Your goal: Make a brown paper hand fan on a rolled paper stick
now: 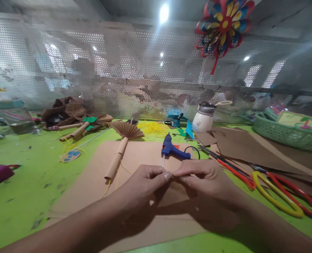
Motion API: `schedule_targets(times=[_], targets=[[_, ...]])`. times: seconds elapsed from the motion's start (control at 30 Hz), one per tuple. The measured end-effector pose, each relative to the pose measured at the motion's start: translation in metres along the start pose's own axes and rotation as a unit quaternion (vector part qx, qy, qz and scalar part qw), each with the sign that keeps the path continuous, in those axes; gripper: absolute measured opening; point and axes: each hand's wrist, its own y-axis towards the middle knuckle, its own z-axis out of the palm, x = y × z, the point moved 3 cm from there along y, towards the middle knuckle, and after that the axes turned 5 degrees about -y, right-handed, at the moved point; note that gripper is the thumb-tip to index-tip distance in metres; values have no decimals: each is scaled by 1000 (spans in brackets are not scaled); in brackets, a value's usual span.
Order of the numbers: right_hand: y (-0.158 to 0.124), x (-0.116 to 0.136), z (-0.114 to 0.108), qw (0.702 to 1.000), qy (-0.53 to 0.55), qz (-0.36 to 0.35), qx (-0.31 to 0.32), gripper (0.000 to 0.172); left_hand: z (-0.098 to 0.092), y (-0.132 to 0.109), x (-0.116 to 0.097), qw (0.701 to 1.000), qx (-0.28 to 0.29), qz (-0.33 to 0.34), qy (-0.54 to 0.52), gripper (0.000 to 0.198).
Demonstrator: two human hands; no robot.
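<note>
My left hand (147,182) and my right hand (205,177) meet at their fingertips over sheets of brown paper (84,188). Both are closed in a pinch; what lies between the fingers is too small and hidden to name. Just beyond them a blue hot glue gun (168,147) rests on the paper, a glue stick jutting from its back. Left of my hands lies a rolled brown paper tube (117,160) with yellow strands at its lower end. A pleated paper fan (127,130) spreads out at the tube's top.
To the right lie red-handled scissors (238,174), yellow-and-red-handled scissors (278,196), dark brown paper (245,144) and a green basket (287,131). A white bottle (203,121) and yellow shreds (153,129) stand farther back. A perforated screen (134,70) rises behind the green table.
</note>
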Motion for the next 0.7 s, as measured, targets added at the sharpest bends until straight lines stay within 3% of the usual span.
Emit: schedule_targets(times=[0.2,0.37,0.47,0.6,0.7], targets=[[1,-4,0,999,-2,44,25,20,-2,3,6,999,-33,11,22,35],[0,-14,-2,983,92,124,95,35,2,1,2,994,-54,33,86,31],[0,-12,-1,977,103,143,117,23,7,-4,-6,983,-70,59,160,29],[2,-9,-3,981,49,165,84,12,12,-15,-15,960,-71,101,250,23],[3,-8,-6,985,42,159,58,8,13,-19,-17,964,-74,116,225,19]])
